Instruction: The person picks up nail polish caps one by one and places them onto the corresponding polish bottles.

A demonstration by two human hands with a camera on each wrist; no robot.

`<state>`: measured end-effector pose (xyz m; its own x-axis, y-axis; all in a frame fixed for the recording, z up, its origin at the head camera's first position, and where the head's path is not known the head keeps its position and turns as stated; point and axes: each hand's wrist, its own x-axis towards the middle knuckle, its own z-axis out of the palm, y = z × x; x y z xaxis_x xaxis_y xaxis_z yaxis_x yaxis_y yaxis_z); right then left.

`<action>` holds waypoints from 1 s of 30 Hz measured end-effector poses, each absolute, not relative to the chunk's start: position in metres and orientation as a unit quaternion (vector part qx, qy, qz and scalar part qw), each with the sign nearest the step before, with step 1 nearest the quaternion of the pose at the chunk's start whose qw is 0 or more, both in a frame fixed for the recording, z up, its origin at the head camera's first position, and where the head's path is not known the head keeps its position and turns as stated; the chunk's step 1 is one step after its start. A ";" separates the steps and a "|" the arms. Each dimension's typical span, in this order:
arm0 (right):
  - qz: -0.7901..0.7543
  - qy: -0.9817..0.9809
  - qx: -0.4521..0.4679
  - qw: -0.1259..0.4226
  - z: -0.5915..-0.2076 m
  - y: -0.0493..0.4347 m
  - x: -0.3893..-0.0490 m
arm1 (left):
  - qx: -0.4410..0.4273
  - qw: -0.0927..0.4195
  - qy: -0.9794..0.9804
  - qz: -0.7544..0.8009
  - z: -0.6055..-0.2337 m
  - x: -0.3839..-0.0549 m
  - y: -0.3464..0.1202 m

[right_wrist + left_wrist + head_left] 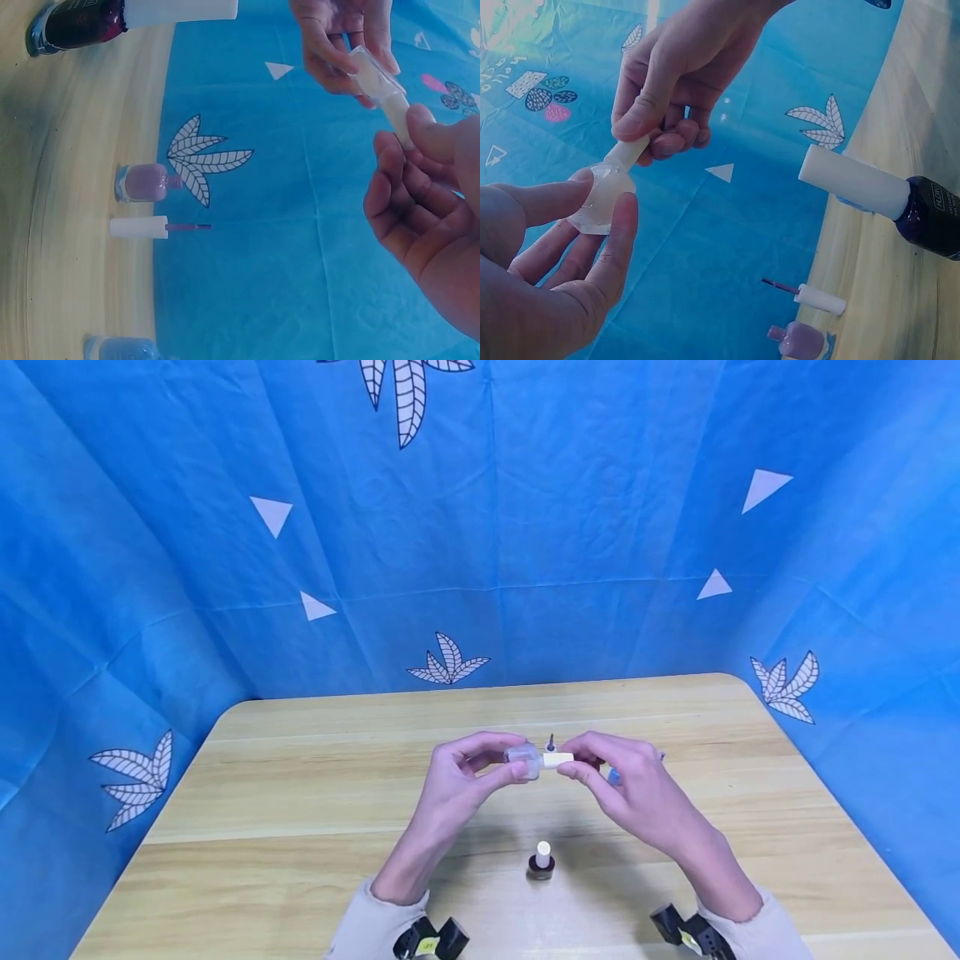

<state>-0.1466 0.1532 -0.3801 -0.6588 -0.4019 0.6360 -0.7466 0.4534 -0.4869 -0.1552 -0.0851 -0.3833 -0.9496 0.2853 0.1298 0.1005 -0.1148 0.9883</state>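
Above the table my left hand (450,781) holds a small nail polish bottle (522,760) with pale, milky contents, its fingers and thumb around the glass. My right hand (633,777) pinches the bottle's white cap (557,760) between thumb and fingers. The cap sits at the bottle's neck, and the bottle lies tilted sideways between both hands. In the right wrist view the same bottle (377,77) shows clear walls, with the left fingers at its far end.
A dark nail polish bottle (541,865) with a white cap stands on the table (300,793) in front. Farther back are an uncapped purple bottle (146,183), a white cap with its brush (139,227) upright beside it, and a blue bottle (124,349).
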 end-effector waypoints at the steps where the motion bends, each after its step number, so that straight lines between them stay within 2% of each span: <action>1: 0.388 -0.824 0.351 0.220 -0.380 0.153 -0.147 | 0.147 0.061 0.665 0.729 -0.383 -0.155 -0.085; 13: 0.396 -0.835 0.331 0.189 -0.380 0.152 -0.145 | 0.160 0.042 0.683 0.712 -0.382 -0.154 -0.087; 30: 0.401 -0.813 0.358 0.225 -0.377 0.147 -0.143 | 0.154 0.021 0.700 0.697 -0.381 -0.152 -0.086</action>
